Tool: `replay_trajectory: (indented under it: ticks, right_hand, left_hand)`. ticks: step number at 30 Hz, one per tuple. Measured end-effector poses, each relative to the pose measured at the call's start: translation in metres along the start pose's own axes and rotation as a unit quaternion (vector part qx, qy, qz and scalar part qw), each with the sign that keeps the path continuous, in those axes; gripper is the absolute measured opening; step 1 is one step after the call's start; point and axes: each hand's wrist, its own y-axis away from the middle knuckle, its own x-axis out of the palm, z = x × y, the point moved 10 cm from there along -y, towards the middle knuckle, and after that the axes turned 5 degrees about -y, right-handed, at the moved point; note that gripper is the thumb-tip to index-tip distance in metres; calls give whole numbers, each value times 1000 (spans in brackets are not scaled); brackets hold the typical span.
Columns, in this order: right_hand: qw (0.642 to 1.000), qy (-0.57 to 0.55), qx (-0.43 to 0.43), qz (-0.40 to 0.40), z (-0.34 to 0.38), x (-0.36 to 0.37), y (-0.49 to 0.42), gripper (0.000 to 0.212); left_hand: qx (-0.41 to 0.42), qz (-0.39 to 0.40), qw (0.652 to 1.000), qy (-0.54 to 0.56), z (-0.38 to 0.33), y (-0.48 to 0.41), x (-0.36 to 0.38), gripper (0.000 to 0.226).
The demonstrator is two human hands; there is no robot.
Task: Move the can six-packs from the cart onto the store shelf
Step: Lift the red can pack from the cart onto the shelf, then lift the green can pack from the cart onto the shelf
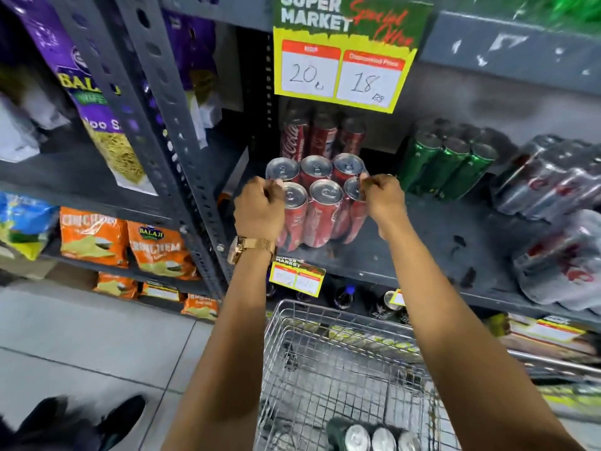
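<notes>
Between the two hands, a red cola six-pack (317, 203) stands on the grey metal shelf (422, 242). Left hand (260, 209) and right hand (383, 196) each pinch the pack's wrap at its top edge. Beyond them stands another red pack (322, 131); right of the right hand, a green six-pack (445, 164). Below the forearms, the wire cart (341, 362) holds more cans (374, 436).
</notes>
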Motion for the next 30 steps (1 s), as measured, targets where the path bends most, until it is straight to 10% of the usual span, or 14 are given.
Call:
replay_trajectory:
  ticks: [6, 16, 22, 30]
  right_hand:
    - [998, -12, -63, -2, -13, -7, 51, 33]
    - [996, -3, -91, -23, -133, -36, 183, 38]
    - [985, 33, 166, -36, -308, -83, 260, 33]
    - [890, 107, 443, 31, -458, -115, 319, 55]
  left_hand:
    - [72, -15, 991, 113, 7, 60, 19, 53]
    - [296, 48, 953, -35, 46, 190, 95, 62]
    - [30, 298, 951, -72, 177, 281, 177, 45]
    - [-267, 515, 792, -192, 283, 376, 239, 57]
